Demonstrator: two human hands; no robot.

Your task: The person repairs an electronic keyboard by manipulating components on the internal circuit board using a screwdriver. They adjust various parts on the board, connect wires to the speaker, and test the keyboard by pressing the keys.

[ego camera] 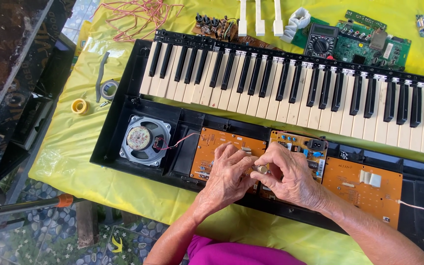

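Glossy plastic keys (290, 93), matt orange circuit boards (364, 189) (fibreglass-looking), shiny yellow sheet (69, 142), metal speaker (145, 140)

We saw a yellow cloth (74, 142) under a black keyboard case (119, 122) with white and black keys (290, 93). The circuit boards (212, 147) inside were orange-brown, and the speaker (145, 140) was grey with a pale rusty centre. Thin red wires (138, 19) lay on the cloth, beside a yellow tape roll (79, 106) and a grey one (109, 89). Farther back was a green board (369, 46) and a black multimeter (321, 41). Below, the garment (231, 252) was magenta and the floor (50, 240) had a flower pattern.
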